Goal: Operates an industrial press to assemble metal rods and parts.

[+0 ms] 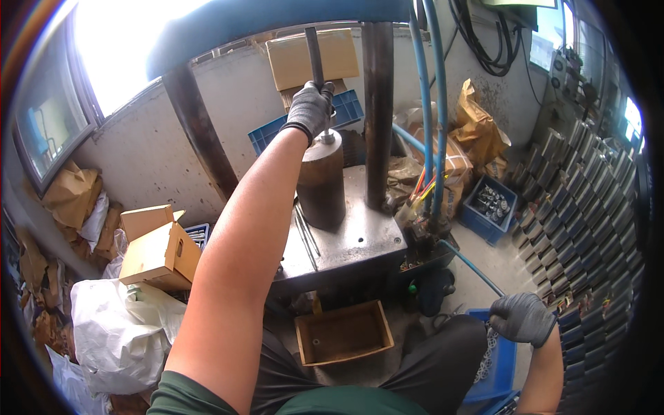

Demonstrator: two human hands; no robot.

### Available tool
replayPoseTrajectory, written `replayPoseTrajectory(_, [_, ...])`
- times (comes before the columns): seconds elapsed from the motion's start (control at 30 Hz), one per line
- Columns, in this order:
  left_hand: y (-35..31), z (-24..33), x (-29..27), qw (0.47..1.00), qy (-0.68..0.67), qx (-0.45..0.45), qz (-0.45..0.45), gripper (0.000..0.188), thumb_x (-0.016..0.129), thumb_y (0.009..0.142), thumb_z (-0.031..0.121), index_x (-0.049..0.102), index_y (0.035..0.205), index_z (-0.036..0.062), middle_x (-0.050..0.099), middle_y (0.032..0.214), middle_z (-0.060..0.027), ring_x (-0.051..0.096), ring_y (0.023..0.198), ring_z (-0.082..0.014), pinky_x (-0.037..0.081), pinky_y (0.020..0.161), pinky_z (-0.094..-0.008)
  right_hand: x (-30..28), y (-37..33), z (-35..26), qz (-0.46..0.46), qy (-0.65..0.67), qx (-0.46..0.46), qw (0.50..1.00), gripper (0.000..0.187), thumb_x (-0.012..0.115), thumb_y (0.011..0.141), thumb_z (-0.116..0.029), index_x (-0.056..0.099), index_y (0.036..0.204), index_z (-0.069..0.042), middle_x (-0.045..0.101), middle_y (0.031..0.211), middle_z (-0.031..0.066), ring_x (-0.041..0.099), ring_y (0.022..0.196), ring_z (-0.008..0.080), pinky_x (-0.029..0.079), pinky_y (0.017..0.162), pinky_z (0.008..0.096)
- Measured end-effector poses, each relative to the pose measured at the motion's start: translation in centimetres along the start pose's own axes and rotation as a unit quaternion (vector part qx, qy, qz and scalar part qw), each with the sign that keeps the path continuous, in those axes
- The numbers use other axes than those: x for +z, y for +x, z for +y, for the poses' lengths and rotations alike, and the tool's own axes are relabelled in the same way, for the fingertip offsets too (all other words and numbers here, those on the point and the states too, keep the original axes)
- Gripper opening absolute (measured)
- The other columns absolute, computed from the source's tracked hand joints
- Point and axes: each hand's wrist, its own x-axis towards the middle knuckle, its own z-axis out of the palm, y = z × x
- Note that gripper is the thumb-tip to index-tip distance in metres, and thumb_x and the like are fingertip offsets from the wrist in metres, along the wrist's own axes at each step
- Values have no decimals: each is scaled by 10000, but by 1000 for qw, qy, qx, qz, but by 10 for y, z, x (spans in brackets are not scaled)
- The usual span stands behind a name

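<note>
My left hand (311, 108), in a grey knitted glove, reaches up and is closed around a dark upright metal rod (315, 59). Below that hand a small silver fitting (327, 137) sits on top of a thick metal cylinder (323, 187). The cylinder stands on the steel bed (360, 225) of a press, and thin metal rods (306, 236) lie beside it. My right hand (523, 318), also gloved, is closed on the end of a long thin lever (474, 268) at the lower right. My left palm and fingertips are partly hidden.
A blue beam (277, 21) and dark posts (378, 117) frame the press. A wooden tray (344, 335) lies below it. Blue bins (490, 207) of metal parts and stacked metal tubes (581, 207) stand right; a cardboard box (162, 252) and white sack (117, 335) are left.
</note>
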Motion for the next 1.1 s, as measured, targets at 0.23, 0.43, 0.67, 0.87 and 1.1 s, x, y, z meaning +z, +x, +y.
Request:
replayPoseTrajectory(0.23, [-1,1,0,1000,-9,-4,1,457,527,1140,438,647,1302,28,779,941,-165,782,946,-311,602,856,-459,-15,8,-1,49,33,11,998,318,716,888,-280,817,1113,-80,788,1022,159,764,938,368,619,859,449])
replayPoseTrajectory(0.43, [0,-2,1,999,-33,-17,-14,476,515,1142,450,646,1295,18,781,964,-175,781,963,-322,601,876,-464,-10,5,0,-93,-12,-4,996,310,713,909,-278,814,1132,-87,787,1042,163,764,941,371,618,863,449])
replayPoseTrajectory(0.67, [5,-6,4,1000,-15,-10,-2,488,514,1137,467,653,1280,22,784,986,-187,778,1007,-341,593,903,-479,-9,5,1,56,83,26,995,310,703,921,-309,814,1128,-106,789,1047,160,761,992,363,609,911,452])
replayPoseTrajectory(0.87, [6,-11,7,999,24,21,12,517,519,1145,475,641,1320,4,795,906,-121,798,840,-228,639,761,-380,-14,5,0,-92,-10,-13,996,274,723,898,-216,807,1111,-65,780,1034,201,760,941,389,627,849,451])
replayPoseTrajectory(1.1, [9,-13,8,999,26,22,16,524,512,1143,481,652,1316,6,784,892,-122,793,840,-237,634,779,-385,-30,37,1,275,79,-27,958,186,717,920,-56,767,1095,-20,763,938,178,762,825,292,606,731,383])
